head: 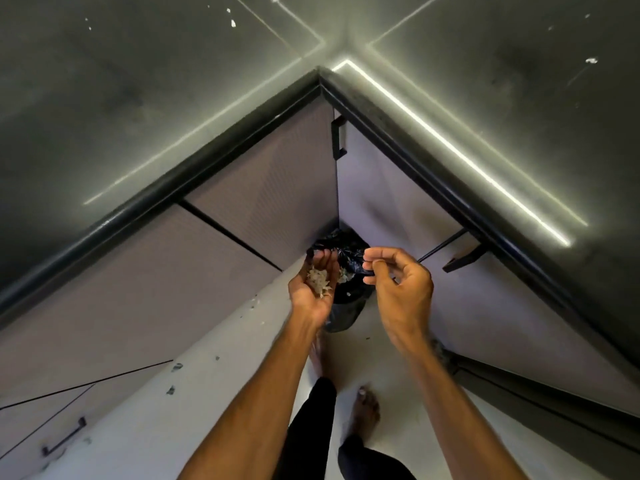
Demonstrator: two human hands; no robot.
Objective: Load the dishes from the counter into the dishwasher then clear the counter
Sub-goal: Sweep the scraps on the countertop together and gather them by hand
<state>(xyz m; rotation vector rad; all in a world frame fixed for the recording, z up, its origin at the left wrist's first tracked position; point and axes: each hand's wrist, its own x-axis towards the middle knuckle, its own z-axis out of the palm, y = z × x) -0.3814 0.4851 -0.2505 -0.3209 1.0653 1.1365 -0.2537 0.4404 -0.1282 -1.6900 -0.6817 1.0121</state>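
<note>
I look straight down into an inner corner of the dark counter (138, 98). A small bin (343, 313) lined with a black bag (346, 249) stands on the floor in that corner. My left hand (311, 296) is cupped palm up just over the bin's left rim and holds a clump of pale food scraps (318, 280). My right hand (398, 289) is at the bin's right side, and its thumb and fingertips pinch the edge of the black bag. No dishes and no dishwasher are in view.
Grey cabinet fronts run under both counter edges, with black handles (338, 136) (464, 259) near the corner and a drawer handle (64, 436) at lower left. The countertop carries a few white specks (233, 23). My bare feet (367, 410) stand on the pale, speckled floor (207, 393).
</note>
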